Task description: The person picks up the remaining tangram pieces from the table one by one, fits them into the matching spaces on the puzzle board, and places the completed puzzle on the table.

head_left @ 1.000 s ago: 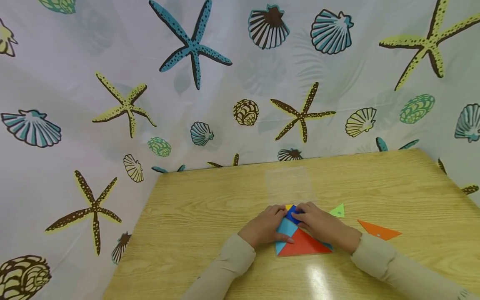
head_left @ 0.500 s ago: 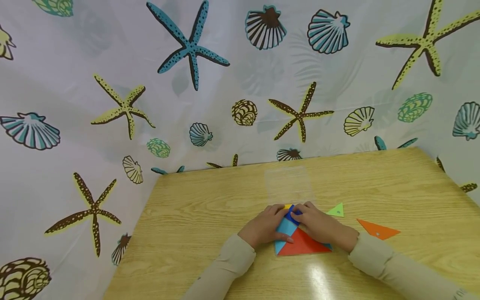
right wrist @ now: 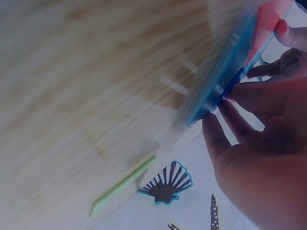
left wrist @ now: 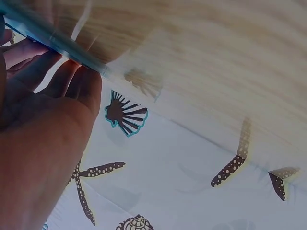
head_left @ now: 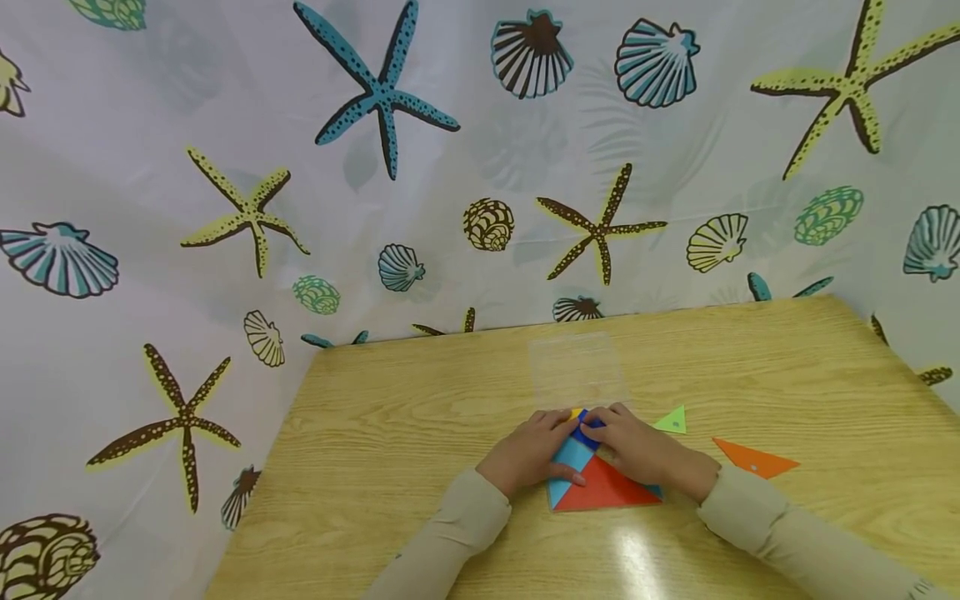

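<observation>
Head view: right hand [head_left: 637, 442] has edged further over the blue piece [head_left: 584, 437].

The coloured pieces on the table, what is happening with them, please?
A person's right hand touches the dark blue piece, while the left hand rests partly over a light blue part beside it. A red piece lies in the same group. The green triangle and the orange piece lie apart, to the right on the table.
</observation>
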Tool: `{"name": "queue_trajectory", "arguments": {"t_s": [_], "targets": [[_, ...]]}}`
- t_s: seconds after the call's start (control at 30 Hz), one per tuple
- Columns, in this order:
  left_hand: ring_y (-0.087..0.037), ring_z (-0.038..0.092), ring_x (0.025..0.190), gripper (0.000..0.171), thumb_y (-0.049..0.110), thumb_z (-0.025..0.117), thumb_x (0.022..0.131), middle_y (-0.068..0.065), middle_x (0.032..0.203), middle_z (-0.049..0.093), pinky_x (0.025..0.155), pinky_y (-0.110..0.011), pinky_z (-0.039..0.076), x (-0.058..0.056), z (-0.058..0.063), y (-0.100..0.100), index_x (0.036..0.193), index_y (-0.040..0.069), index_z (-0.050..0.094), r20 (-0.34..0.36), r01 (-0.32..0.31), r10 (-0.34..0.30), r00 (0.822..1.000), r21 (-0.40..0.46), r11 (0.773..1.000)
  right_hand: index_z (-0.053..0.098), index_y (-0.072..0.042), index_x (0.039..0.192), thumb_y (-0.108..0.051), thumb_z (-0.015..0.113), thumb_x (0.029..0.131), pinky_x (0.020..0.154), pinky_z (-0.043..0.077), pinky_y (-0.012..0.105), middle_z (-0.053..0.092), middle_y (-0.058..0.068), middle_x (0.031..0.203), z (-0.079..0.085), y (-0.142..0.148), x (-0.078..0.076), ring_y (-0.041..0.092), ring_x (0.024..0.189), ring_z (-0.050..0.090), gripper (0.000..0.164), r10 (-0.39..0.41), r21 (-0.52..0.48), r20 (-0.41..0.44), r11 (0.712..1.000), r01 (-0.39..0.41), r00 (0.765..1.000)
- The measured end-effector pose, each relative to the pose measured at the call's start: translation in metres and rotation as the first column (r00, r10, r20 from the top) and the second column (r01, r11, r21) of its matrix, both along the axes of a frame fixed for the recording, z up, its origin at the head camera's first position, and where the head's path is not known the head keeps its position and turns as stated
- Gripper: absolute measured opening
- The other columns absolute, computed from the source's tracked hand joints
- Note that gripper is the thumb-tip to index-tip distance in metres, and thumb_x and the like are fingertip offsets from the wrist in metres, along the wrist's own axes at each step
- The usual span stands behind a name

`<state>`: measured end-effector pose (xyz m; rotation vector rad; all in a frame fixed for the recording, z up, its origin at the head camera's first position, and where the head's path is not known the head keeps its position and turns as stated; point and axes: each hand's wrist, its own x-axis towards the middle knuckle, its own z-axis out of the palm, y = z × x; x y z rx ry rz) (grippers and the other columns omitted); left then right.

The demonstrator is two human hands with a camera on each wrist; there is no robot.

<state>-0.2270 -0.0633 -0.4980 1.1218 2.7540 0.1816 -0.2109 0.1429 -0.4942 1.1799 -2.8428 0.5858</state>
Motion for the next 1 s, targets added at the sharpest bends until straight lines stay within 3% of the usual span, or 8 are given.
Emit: {"name": "queue_trajectory", "arguments": {"t_s": [0.3,0.57,0.8,1.0], "targets": [[-0.020,0.030,0.132,0.086,0.066,0.048,0.079,-0.005,0.148,0.031,0.105,-0.030,0.032,-0.002,-0.002,0.000,0.146,0.015,0.031,-0.022,0.018,-0.018,1.000,-0.005,1.000,0.058,0.006,0.121,0.005,0.050,0.091,0.092,0.043,0.047,0.051,0.018,0.123,0.001,0.006,-0.004,0.033,0.111,0.046,0.031,-0.019,-0.052,0.076,0.998,0.023,0.997],[-0.018,0.030,0.132,0.087,0.069,0.045,0.078,-0.003,0.148,0.031,0.105,-0.029,0.031,-0.004,-0.005,0.000,0.146,0.016,0.032,-0.004,-0.003,0.003,1.000,-0.020,1.000,0.058,-0.003,0.123,0.000,0.047,0.095,0.093,0.042,0.048,0.048,0.014,0.127,0.007,0.026,-0.004,0.031,0.117,0.047,0.030,0.006,-0.193,0.283,0.980,0.050,0.959],[-0.018,0.028,0.133,0.086,0.068,0.049,0.078,-0.001,0.149,0.029,0.106,-0.029,0.031,-0.003,-0.001,0.001,0.146,0.018,0.033,0.024,-0.028,0.029,0.999,-0.021,0.999,0.060,-0.005,0.118,-0.005,0.053,0.094,0.085,0.048,0.043,0.055,0.007,0.120,0.015,0.057,0.003,0.028,0.110,0.052,0.025,-0.072,-0.203,0.245,0.971,0.123,0.967],[-0.017,0.028,0.134,0.086,0.067,0.049,0.078,0.000,0.150,0.028,0.106,-0.029,0.030,-0.004,-0.001,0.000,0.146,0.018,0.032,0.026,-0.020,0.021,0.999,-0.026,0.999,0.061,-0.005,0.115,-0.007,0.059,0.091,0.081,0.049,0.041,0.057,0.006,0.113,0.021,0.092,0.009,0.028,0.101,0.055,0.025,-0.168,-0.141,0.262,0.967,0.210,0.950]]}}
